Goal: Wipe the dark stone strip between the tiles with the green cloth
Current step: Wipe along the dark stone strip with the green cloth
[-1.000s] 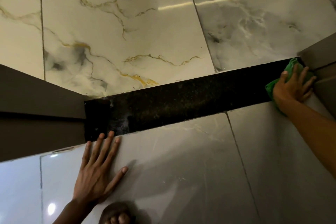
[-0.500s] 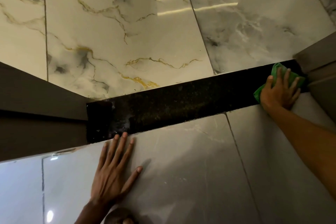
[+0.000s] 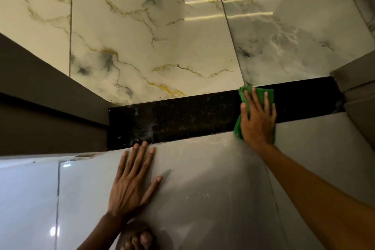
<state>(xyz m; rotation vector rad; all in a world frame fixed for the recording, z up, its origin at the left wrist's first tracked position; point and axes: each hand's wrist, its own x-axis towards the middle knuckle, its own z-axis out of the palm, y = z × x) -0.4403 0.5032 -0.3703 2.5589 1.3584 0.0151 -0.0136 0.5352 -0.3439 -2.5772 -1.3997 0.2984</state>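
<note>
Far left: a plain dark wall panel meets the left end of the dark stone strip, which runs rightward between the tiles.
Your left hand: flat and spread wide on the grey tile below the strip, holding nothing, fingertips just short of the strip's lower edge. It looks like a brace for your weight.
Strip, left and middle: speckled with pale residue, thickest near the left end. Judged from that, this stretch is not yet cleaned.
Green cloth: lying across the strip, right of its middle, reaching from the marbled tile above down to the grey tile's edge.
Your right hand: palm down, fingers spread, pressing the cloth flat against the stone.
Strip, right end: darker, with less residue showing, up to the corner trim.
Step in hand: mid-wipe, roughly a third of the strip covered.
Next move: sweep the cloth leftward with steady pressure, keeping it spanning both edges, and work hardest at the crusted patch above your left fingertips.
</note>
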